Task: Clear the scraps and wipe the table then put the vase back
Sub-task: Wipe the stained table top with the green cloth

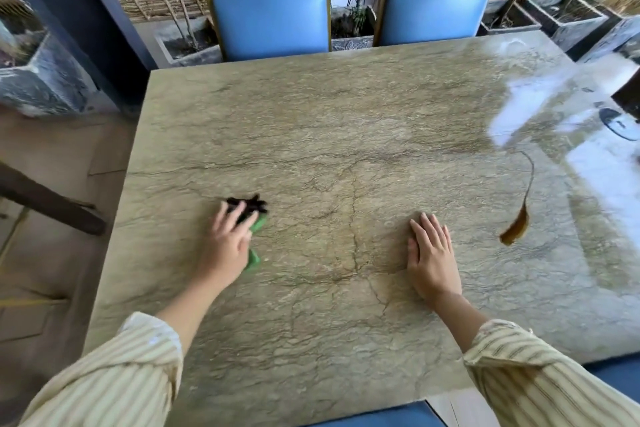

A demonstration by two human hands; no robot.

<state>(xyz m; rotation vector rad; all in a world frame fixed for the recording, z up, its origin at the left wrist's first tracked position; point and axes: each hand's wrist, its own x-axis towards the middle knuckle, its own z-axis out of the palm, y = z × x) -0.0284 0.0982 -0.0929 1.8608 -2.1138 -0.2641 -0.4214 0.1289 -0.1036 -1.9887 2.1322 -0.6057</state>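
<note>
– Pressing our left hand flat on the crumpled green cloth; dark spiky scrap clump just beyond its fingertips?
– Yes. Our right hand lies open on the veined stone table, curled brown leaf nearby.

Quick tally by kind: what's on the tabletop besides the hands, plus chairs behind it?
Green cloth, under the left hand: 1
Dark scrap clump, at the left hand's fingertips: 1
Dried brown leaf with long stem, right of the right hand: 1
Blue chairs behind the table: 2
Total: 5
</note>
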